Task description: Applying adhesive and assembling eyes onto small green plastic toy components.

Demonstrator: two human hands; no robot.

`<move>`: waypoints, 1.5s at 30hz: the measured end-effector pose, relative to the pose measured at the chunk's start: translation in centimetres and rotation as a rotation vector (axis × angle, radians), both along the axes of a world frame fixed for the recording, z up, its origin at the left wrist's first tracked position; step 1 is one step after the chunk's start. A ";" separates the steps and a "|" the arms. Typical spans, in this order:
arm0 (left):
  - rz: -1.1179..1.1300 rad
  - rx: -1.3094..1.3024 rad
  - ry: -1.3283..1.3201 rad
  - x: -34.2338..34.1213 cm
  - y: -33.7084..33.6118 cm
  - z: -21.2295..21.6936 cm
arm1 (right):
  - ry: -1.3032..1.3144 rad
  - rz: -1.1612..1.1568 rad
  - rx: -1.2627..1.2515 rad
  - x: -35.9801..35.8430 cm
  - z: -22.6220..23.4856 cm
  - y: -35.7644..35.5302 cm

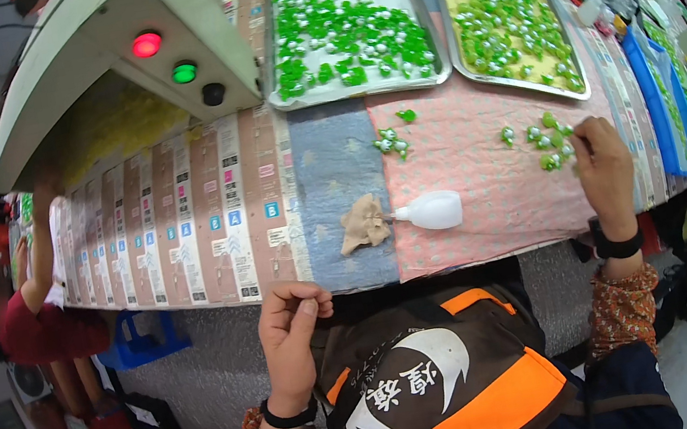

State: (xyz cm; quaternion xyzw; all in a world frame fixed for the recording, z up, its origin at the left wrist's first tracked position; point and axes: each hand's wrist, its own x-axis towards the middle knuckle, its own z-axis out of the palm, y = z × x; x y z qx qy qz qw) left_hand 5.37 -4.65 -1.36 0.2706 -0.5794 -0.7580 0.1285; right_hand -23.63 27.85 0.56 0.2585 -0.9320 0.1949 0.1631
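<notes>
My left hand (290, 337) hovers below the table's front edge with thumb and forefinger pinched together; whether something tiny sits between them is too small to see. My right hand (605, 169) rests on the pink cloth (481, 164), its fingers closed at a small heap of green and silver pieces (547, 140). A second little cluster of green pieces (391, 142) lies further left. Between my hands lie a white squeeze bottle (432, 210) on its side and a crumpled tan rag (363, 224) at its nozzle.
Two metal trays (359, 89) (463, 58) at the back hold many green pieces. A machine housing (108, 54) with red and green lamps stands at the back left. Blue bins (656, 98) sit at the right. Other people work at both sides.
</notes>
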 end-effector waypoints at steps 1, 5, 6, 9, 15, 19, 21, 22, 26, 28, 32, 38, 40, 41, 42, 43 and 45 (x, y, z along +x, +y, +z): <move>0.023 -0.013 -0.001 0.2 -0.6 0.1 | 0.027 -0.035 0.060 -0.4 -0.5 0.7; 0.104 -0.065 -0.001 1.1 -3.5 0.7 | 0.068 -0.122 0.258 -1.4 -2.0 2.1; 0.140 -0.102 0.007 1.5 -4.3 0.8 | 0.016 -0.108 0.249 -1.5 -2.2 2.1; 0.218 -0.153 0.009 3.1 -6.8 1.3 | -0.057 -0.084 0.220 -1.2 -2.3 1.7; 0.271 -0.355 -0.067 3.8 -12.4 3.4 | -0.149 -0.042 0.043 -0.4 -0.9 1.7; 0.247 -0.767 -0.145 2.8 -18.0 4.7 | -0.384 0.013 -0.276 3.4 -0.4 -2.8; 0.294 -0.916 -0.159 2.3 -21.7 3.5 | -0.403 -0.010 -0.388 5.1 -0.6 -5.3; 0.301 -1.002 -0.147 1.6 -23.3 3.1 | -0.388 0.021 -0.396 5.1 -1.2 -5.1; 0.328 -1.325 -0.234 -2.0 -29.1 1.6 | -0.453 0.098 -0.391 5.1 -4.3 -3.3; 0.312 -1.407 -0.454 -5.2 -31.0 0.7 | -0.422 0.131 -0.450 5.6 -3.8 -4.1; 0.325 -1.420 -0.335 -11.6 -32.8 -1.9 | -0.558 0.080 -0.463 7.6 -1.9 -5.9; 0.093 -1.497 -0.655 -21.3 -34.7 -2.3 | -0.670 0.006 -0.415 8.7 -1.3 -7.0; 0.107 -1.546 -0.642 -24.4 -36.4 -3.6 | -0.669 0.011 -0.420 8.6 -1.8 -6.7; 0.107 -1.539 -0.646 -25.9 -37.4 -4.5 | -0.673 0.017 -0.430 8.6 -2.2 -6.2; 0.112 -1.555 -0.654 -27.4 -38.5 -5.5 | -0.664 0.036 -0.369 8.2 -2.7 -5.5; 0.107 -1.574 -0.650 -28.3 -38.3 -5.4 | -0.663 0.025 -0.364 8.1 -2.8 -5.3; 0.026 -1.515 -0.664 -30.2 -37.9 -5.2 | -0.688 0.015 -0.407 8.1 -2.9 -5.0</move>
